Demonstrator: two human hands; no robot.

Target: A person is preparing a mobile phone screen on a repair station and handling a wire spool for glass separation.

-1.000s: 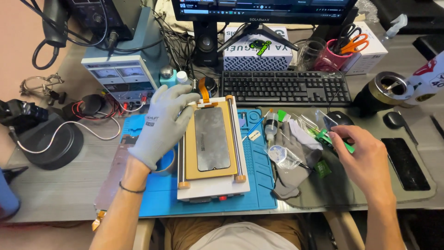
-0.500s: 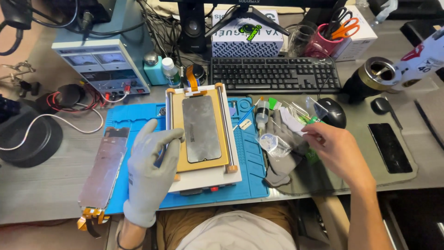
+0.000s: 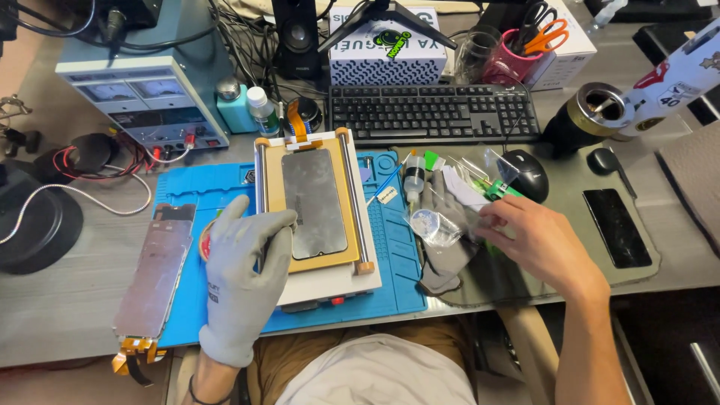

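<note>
On a cluttered desk, the blue mat (image 3: 225, 196) carries a separator plate (image 3: 322, 262); its phone screen (image 3: 315, 202) lies lengthwise, top toward the keyboard (image 3: 435, 112). Gloved left hand (image 3: 244, 281) rests open at the plate's left edge; right hand (image 3: 544, 244) pinches small plastic packets (image 3: 480, 196) right of the plate.

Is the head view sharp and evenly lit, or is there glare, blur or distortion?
Head view: light is even with soft shadows; both the gloved left hand and bare right hand look sharp; a dull sheen lies on the dark screen panel; the keyboard bows slightly, suggesting wide-angle distortion.
</note>
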